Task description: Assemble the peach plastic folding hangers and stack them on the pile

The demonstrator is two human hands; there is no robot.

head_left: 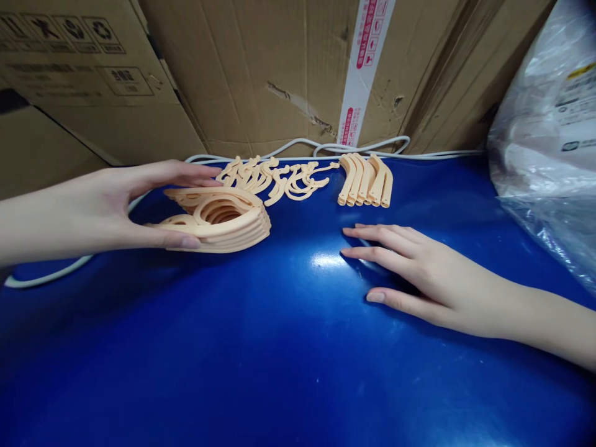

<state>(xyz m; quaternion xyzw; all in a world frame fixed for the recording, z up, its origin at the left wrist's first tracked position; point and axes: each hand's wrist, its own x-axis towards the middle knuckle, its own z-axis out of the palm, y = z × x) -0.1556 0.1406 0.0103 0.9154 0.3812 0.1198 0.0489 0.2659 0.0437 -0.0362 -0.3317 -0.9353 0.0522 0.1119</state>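
Note:
My left hand [116,208] is closed around the left end of a stack of curved beige plastic pieces [237,233], thumb along the near side and fingers behind. The pieces lie one on another, with a looped opening through the middle. Whether the stack rests on the table cannot be made out. My right hand [414,267] is open and empty, palm down over the blue surface, its fingers apart. Beyond it stands a row of bent beige plastic arms [365,180], side by side. Several small beige hook-shaped plastic pieces [300,183] lie behind the stack.
The blue tabletop [261,347] is glossy. A pale cable [298,143] runs along its back edge and loops at the left. Large cardboard boxes [261,68] stand behind. A clear plastic bag [535,130] with white contents bulges at the right.

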